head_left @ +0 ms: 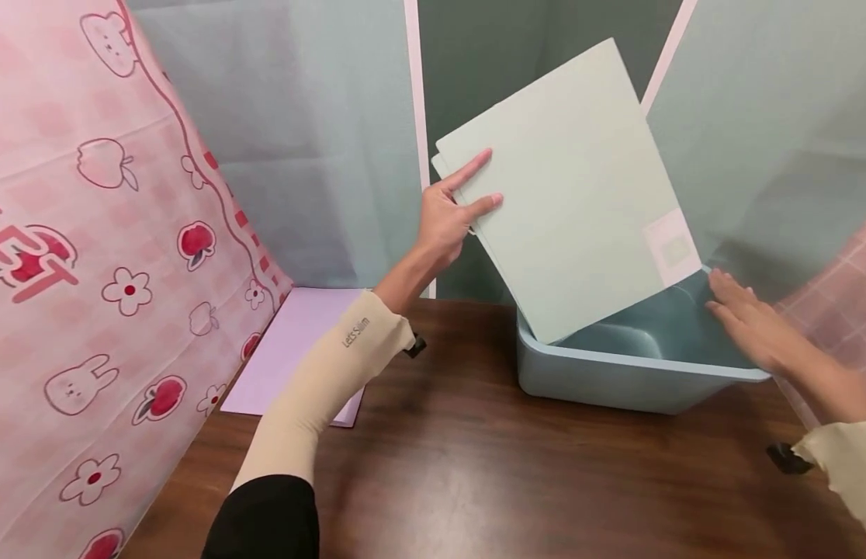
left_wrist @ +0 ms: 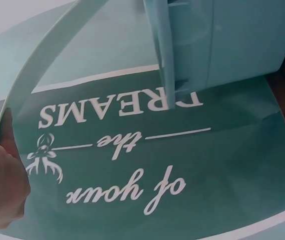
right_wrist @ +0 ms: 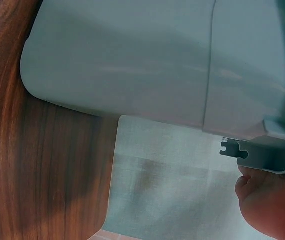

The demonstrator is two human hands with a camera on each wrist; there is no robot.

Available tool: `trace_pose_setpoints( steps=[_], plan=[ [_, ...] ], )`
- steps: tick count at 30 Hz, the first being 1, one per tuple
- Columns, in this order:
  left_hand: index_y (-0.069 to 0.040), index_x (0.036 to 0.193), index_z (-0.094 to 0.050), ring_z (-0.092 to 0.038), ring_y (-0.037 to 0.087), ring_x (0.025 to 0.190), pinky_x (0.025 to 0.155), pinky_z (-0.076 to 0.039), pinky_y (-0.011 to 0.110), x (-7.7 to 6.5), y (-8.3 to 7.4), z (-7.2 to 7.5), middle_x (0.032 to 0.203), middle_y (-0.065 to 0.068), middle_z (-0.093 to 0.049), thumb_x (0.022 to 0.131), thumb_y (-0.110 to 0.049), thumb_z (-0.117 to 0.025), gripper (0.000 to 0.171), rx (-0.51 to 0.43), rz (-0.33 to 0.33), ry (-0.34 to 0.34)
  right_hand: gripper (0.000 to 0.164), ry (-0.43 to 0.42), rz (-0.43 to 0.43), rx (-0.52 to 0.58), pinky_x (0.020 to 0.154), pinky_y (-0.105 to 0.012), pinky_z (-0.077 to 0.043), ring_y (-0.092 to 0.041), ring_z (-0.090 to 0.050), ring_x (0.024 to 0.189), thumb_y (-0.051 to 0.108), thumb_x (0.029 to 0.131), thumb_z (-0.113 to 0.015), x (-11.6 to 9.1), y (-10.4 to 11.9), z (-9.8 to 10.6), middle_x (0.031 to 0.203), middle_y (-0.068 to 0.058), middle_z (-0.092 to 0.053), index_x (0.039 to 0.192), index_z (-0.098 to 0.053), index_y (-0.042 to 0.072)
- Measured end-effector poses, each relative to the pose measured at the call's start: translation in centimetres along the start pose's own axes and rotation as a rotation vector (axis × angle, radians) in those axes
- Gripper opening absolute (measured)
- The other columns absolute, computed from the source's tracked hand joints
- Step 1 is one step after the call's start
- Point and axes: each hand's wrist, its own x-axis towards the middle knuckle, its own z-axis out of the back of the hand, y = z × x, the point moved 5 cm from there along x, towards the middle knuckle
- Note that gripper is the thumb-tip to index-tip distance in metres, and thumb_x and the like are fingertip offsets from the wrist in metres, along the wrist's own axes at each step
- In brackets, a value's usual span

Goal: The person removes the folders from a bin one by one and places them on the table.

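In the head view my left hand [head_left: 443,217] holds pale green folders [head_left: 559,178] by their left edge, index finger and thumb lying on the front face. A second edge shows behind the front one. They are tilted, with the lowest corner at the near-left rim of a blue-grey plastic bin [head_left: 601,380]. A pale pink square label [head_left: 672,244] marks the lower right corner. My right hand [head_left: 761,330] rests on the bin's right rim with its fingers nearly straight. In the right wrist view, part of that hand [right_wrist: 272,202] shows beneath the rim, its fingers hidden.
A lilac folder [head_left: 286,349] lies on the brown wooden table [head_left: 461,458], partly behind my left forearm. Pink printed cloth [head_left: 105,233] hangs at the left. Grey-green cloth [head_left: 300,147] stands behind the table, and white lettering [left_wrist: 122,145] shows in the left wrist view.
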Motion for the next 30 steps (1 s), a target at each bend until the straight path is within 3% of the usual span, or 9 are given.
trace_pose_setpoints(
  steps=[10, 18, 25, 30],
  plan=[
    [-0.003, 0.143, -0.066, -0.068, 0.019, 0.117, 0.096, -0.061, 0.037, -0.3, -1.8, 3.0, 0.139, 0.013, -0.070, 0.082, 0.021, -0.078, 0.066, -0.037, -0.033, -0.102, 0.059, 0.009, -0.012, 0.015, 0.122, -0.017, 0.015, -0.032, 0.008, 0.163, 0.018, 0.116, -0.028, 0.4, 0.2, -0.7, 0.170, -0.033, -0.005, 0.163, -0.009, -0.011],
    [-0.004, 0.145, -0.064, -0.068, 0.018, 0.116, 0.090, -0.063, 0.033, -0.5, -2.5, 4.3, 0.143, 0.011, -0.067, 0.083, 0.024, -0.075, 0.069, -0.082, -0.021, -0.108, 0.059, 0.010, -0.016, 0.013, 0.124, -0.020, 0.015, -0.043, 0.004, 0.161, 0.017, 0.116, -0.029, 0.3, 0.0, -0.4, 0.168, -0.038, -0.007, 0.163, -0.008, -0.013],
    [-0.003, 0.148, -0.061, -0.065, 0.024, 0.122, 0.084, -0.064, 0.031, -1.0, -3.2, 6.1, 0.148, 0.014, -0.062, 0.084, 0.027, -0.071, 0.071, -0.123, 0.022, -0.111, 0.059, 0.013, -0.009, 0.018, 0.121, -0.015, 0.015, -0.042, 0.004, 0.161, 0.017, 0.116, -0.029, 0.3, 0.2, -0.3, 0.168, -0.038, -0.007, 0.162, -0.010, -0.015],
    [-0.004, 0.148, -0.061, -0.063, 0.027, 0.127, 0.083, -0.064, 0.031, -1.1, -3.9, 7.1, 0.151, 0.014, -0.059, 0.086, 0.027, -0.069, 0.070, -0.139, 0.044, -0.100, 0.059, 0.012, -0.008, 0.027, 0.125, -0.020, 0.014, -0.041, 0.004, 0.162, 0.017, 0.116, -0.029, 0.3, -0.1, -0.2, 0.168, -0.038, -0.007, 0.162, -0.010, -0.015]
  ],
)
